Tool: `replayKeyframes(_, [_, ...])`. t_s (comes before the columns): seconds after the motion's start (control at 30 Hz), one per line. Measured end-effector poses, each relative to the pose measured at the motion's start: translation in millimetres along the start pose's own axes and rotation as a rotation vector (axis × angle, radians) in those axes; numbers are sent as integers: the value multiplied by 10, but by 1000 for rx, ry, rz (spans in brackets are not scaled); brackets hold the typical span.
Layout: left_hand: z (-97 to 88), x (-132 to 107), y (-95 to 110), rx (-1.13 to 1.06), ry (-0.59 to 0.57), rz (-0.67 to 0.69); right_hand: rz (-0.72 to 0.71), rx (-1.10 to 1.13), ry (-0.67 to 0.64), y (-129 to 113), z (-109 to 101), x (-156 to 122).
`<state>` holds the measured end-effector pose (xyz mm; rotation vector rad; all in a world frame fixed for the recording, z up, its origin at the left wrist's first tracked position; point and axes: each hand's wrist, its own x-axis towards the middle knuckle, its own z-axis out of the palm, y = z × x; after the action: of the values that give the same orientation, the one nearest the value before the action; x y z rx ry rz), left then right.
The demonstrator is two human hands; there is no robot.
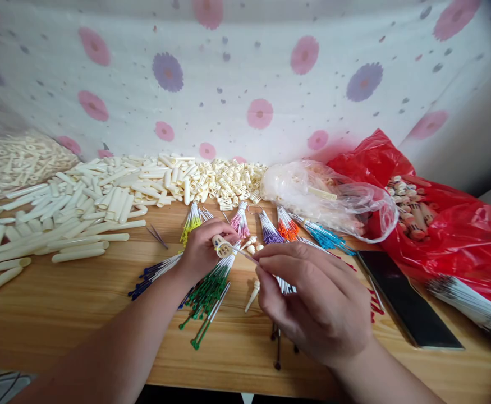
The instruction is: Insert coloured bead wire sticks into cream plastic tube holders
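My left hand (205, 247) is closed around a cream plastic piece with a slotted end (221, 247), its holes turned towards me. Between the thumb and fingertips of my right hand (312, 292) is a thin white stick (244, 255), whose far end reaches the slotted end; whether it is inside a hole I cannot tell. Below my left hand lies a fan of green-tipped sticks (207, 292), with dark blue-tipped sticks (150, 275) beside it. A small cream peg (252, 296) rests on the wood between my hands.
Long cream tubes (81, 224) and short slotted pieces (232, 179) are heaped along the back. Yellow (192, 221), pink, purple, orange and blue-tipped bundles (327, 235) lie ahead. On the right are a clear bag (329, 196), a red bag (468, 235) and a black flat phone-like slab (409, 297).
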<state>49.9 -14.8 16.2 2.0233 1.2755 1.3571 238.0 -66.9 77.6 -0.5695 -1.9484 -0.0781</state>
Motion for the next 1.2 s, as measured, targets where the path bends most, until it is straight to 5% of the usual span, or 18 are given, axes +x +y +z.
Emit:
replayKeyframes(0.33, [15, -18, -25, 67, -23, 28, 23, 44, -62, 81, 119, -99])
replayKeyframes(0.57, [-21, -52, 12, 152, -90, 96, 243, 114, -49, 203, 290, -135])
replayKeyframes(0.97, [-25, -64, -33, 263, -72, 182, 226, 57, -50, 257, 353, -183])
replayKeyframes(1.2, [-16, -76, -7, 518, 27, 258, 516, 321, 37, 249, 427, -181])
